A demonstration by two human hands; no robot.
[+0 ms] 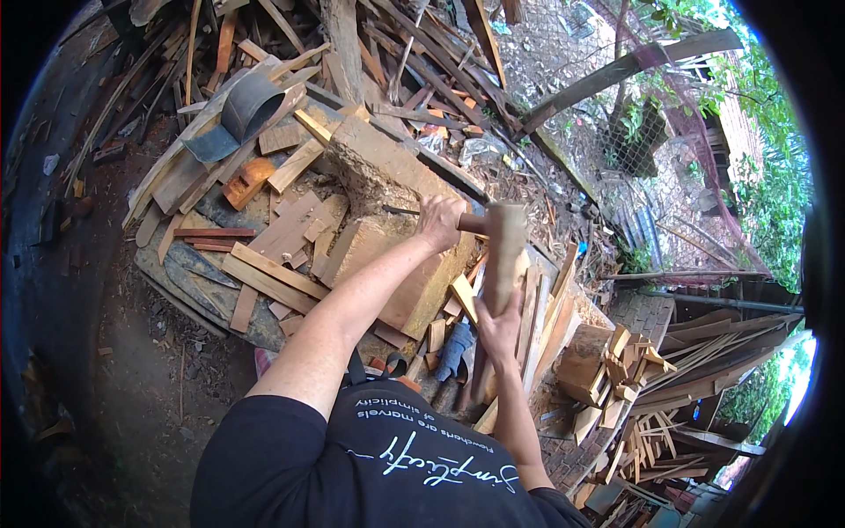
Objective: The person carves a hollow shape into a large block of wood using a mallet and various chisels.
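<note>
My left hand (pixel 440 224) is closed around a chisel (pixel 472 222), its dark blade reaching left into the rough-cut notch of a large pale wooden block (pixel 383 277). My right hand (pixel 500 326) grips a wooden mallet (pixel 505 251), whose blurred upper part is at the end of the chisel's handle; whether they touch I cannot tell. A rolled blue-grey cloth (pixel 453 354) lies below the block near my right hand.
Offcuts and slats (pixel 277 273) surround the block on the worktable, with a curved dark sheet (pixel 251 110) at upper left. Stacked wood pieces (pixel 588 370) sit at right. Scrap timber piles, a leaning beam (pixel 629 66) and mesh fencing (pixel 638 141) stand beyond.
</note>
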